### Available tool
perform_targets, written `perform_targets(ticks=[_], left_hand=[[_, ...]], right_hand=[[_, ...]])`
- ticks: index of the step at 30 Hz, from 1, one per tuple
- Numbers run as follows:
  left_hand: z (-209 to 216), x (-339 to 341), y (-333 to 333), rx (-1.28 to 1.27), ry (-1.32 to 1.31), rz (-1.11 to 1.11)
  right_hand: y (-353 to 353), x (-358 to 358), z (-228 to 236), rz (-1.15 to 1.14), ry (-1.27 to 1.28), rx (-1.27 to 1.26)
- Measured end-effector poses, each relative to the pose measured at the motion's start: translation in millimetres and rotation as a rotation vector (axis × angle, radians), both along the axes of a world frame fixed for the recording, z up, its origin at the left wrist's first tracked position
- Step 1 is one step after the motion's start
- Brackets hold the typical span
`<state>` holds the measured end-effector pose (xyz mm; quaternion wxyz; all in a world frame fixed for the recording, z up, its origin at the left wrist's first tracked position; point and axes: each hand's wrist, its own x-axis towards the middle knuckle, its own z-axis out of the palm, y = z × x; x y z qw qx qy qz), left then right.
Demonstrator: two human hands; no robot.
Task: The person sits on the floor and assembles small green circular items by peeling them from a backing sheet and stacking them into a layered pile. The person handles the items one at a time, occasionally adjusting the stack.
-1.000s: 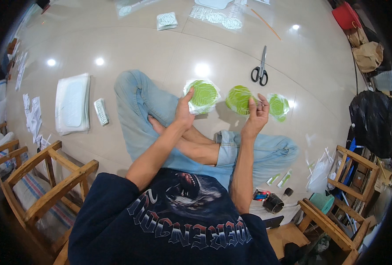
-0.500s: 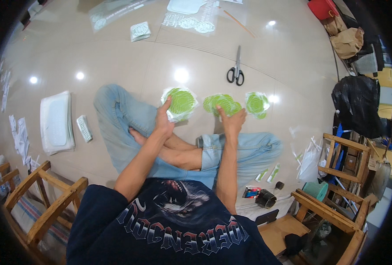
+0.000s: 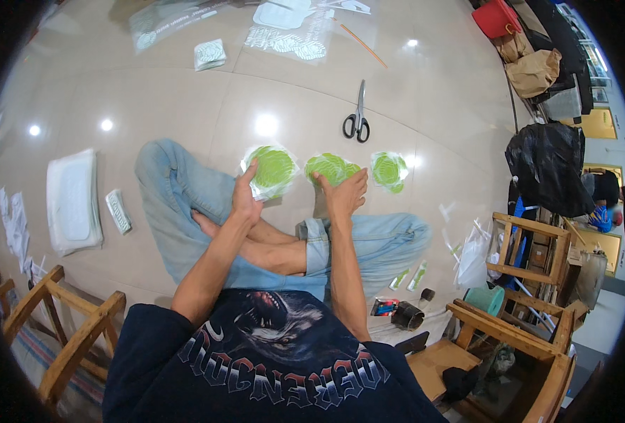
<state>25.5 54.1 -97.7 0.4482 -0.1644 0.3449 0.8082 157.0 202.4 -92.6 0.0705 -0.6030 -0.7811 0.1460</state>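
The left hand pinches the near left edge of the left green stack, thumb on top; its other fingers are mostly hidden. The right hand lies at the near side of the middle green pieces, thumb and fingers apart, covering part of them; I cannot tell whether it grips them. Just right of it, the right green stack rests on the floor. Farther off lie scissors, blades pointing away, then an orange stick and clear bags. A white bundle sits far left. Left of the crossed legs are a white pack and white sheets. Near right, green strips lie beside a dark jar; wooden frames crowd that side, below a black bag.
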Motion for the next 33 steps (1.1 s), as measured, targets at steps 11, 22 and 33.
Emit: perform_targets(ticks=[11,22,33], left_hand=[[4,-2,0,0.023,-0.018,-0.028],[0,-1,0,0.037,-0.012,-0.025],[-6,-2,-2,0.057,0.002,-0.053]], right_hand=[[11,-10,1,-0.026,0.078,-0.05],[3,-22,-4,-0.103,0.064,-0.12],[-9,-28,0,-0.04,0.204,-0.108]])
